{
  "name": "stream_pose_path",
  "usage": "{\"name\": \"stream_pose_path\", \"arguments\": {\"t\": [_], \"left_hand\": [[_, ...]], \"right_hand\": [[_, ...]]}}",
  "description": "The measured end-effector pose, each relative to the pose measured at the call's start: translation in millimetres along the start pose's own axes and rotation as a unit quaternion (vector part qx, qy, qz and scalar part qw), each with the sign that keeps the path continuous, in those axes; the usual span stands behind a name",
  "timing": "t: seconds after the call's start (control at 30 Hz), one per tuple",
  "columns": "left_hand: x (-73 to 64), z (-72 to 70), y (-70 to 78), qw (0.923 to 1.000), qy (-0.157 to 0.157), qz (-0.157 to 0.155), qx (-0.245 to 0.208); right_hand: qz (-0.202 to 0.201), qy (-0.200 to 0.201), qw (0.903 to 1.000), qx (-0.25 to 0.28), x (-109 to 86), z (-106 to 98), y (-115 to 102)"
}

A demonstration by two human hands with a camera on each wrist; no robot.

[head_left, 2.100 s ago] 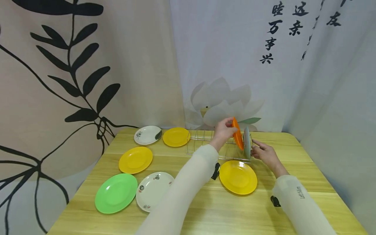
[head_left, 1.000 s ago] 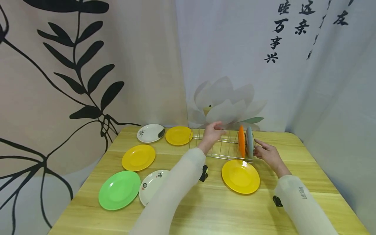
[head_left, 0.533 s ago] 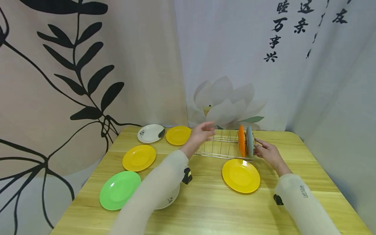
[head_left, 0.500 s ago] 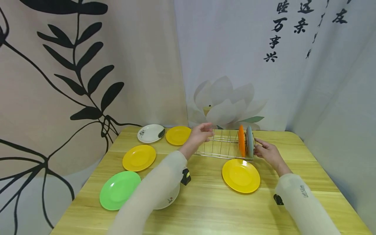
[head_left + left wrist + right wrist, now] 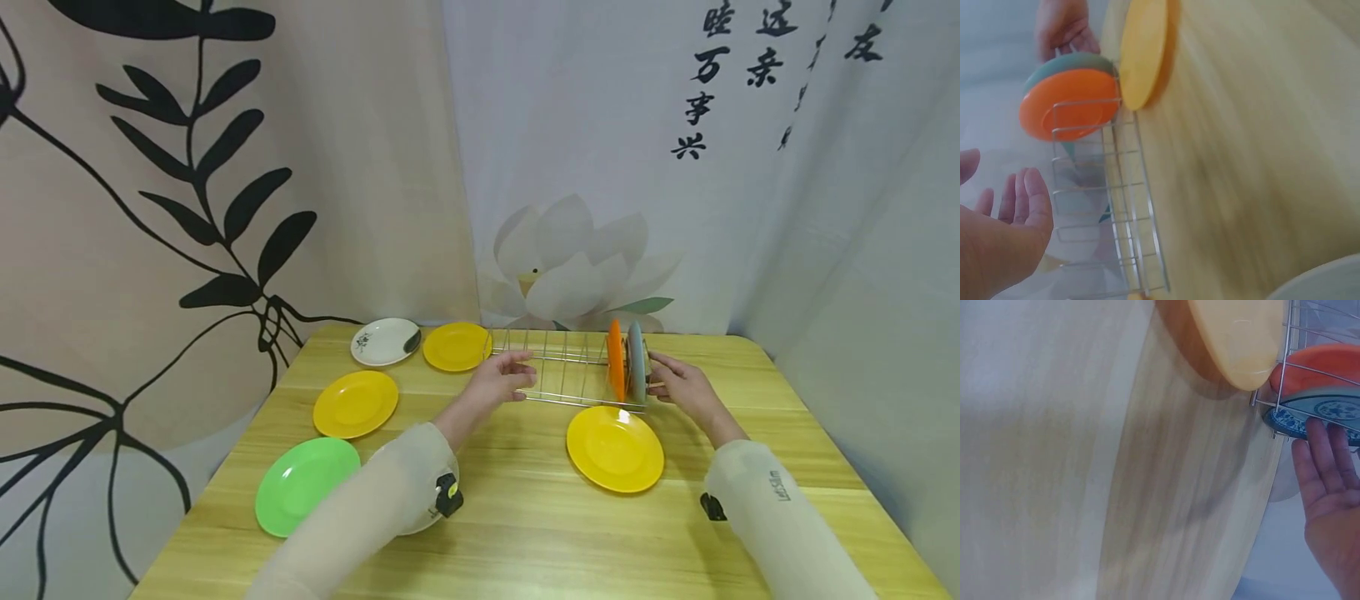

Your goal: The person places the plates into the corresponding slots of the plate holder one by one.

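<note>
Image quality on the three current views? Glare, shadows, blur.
Head: fairly sharp, bright glare spot on the rightmost yellow plate, smaller glint on the green plate; left wrist: hazy and soft, table grain smeared; right wrist: soft, cool-tinted, dark shadow on the table beside the same yellow plate.

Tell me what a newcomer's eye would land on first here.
Probably the bright orange plate, standing on edge at the right end of the wire rack, next to a blue-gray plate by the right hand. The green plate, flat on the left of the table, likely comes next. Behind, the large black leaf print on the left of the backdrop also stands out.
</note>
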State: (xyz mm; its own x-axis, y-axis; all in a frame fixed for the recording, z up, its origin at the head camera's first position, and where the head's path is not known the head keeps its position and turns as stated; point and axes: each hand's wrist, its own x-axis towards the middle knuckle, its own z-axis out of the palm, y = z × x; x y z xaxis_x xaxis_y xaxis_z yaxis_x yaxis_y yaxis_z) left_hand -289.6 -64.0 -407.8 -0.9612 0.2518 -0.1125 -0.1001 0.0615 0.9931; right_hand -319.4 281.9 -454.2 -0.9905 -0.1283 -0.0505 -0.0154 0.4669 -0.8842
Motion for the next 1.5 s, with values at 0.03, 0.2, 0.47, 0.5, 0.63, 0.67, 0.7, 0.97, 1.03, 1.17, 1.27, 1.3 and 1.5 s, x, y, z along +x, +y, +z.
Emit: {"name": "stream_pose_path", "arguments": {"t": [0.03,0.2,0.47,0.5,0.63,0.67,0.7,0.97,1.03,1.17,1.27,1.3,1.5], "left_hand": [[-2.4,0.3,-1.9,1.0000,0.000,-0.003,-0.003],[-11.1,2.7,-10.7,0.9999,0.005,-0.007,-0.009],[-15.4,20.9,-25.3,0.9987,0.031,-0.018,-0.036],[-15.5,24.1,-27.2,0.9987,0.033,-0.017,-0.035],[-15.4,35.3,-32.9,0.9979,0.042,-0.027,-0.042],[-15.6,37.8,-34.0,0.9977,0.044,-0.029,-0.043],[-15.3,39.8,-35.6,0.9975,0.044,-0.032,-0.045],[-18.5,51.4,-54.0,0.9980,0.034,-0.040,-0.036],[-18.1,53.4,-61.3,0.9975,0.035,-0.046,-0.041],[-17.5,57.7,-73.8,0.9959,0.043,-0.057,-0.056],[-18.2,61.7,-79.6,0.9951,0.045,-0.066,-0.058],[-18.6,63.2,-81.1,0.9949,0.044,-0.069,-0.059],[-21.6,73.0,-86.1,0.9943,0.037,-0.074,-0.067]], "right_hand": [[0.007,-0.003,1.0000,0.002,0.4,0.2,-1.2],[0.023,-0.022,0.9993,-0.019,3.9,0.0,-6.8],[0.027,-0.028,0.9980,-0.051,5.5,-3.0,-8.8],[0.027,-0.028,0.9979,-0.052,5.5,-3.4,-8.7],[0.025,-0.028,0.9980,-0.052,6.8,-4.1,-8.3],[0.025,-0.029,0.9980,-0.051,6.9,-4.1,-8.6],[0.025,-0.029,0.9980,-0.050,7.1,-4.1,-8.7],[0.025,-0.029,0.9982,-0.046,5.8,-2.8,-10.1],[0.026,-0.029,0.9982,-0.045,5.3,-2.6,-9.9],[0.024,-0.030,0.9984,-0.042,4.8,-2.1,-9.4],[0.023,-0.030,0.9985,-0.040,4.3,-1.5,-9.4],[0.023,-0.030,0.9985,-0.040,4.0,-1.3,-9.5],[0.024,-0.029,0.9985,-0.040,2.0,0.6,-11.0]]}}
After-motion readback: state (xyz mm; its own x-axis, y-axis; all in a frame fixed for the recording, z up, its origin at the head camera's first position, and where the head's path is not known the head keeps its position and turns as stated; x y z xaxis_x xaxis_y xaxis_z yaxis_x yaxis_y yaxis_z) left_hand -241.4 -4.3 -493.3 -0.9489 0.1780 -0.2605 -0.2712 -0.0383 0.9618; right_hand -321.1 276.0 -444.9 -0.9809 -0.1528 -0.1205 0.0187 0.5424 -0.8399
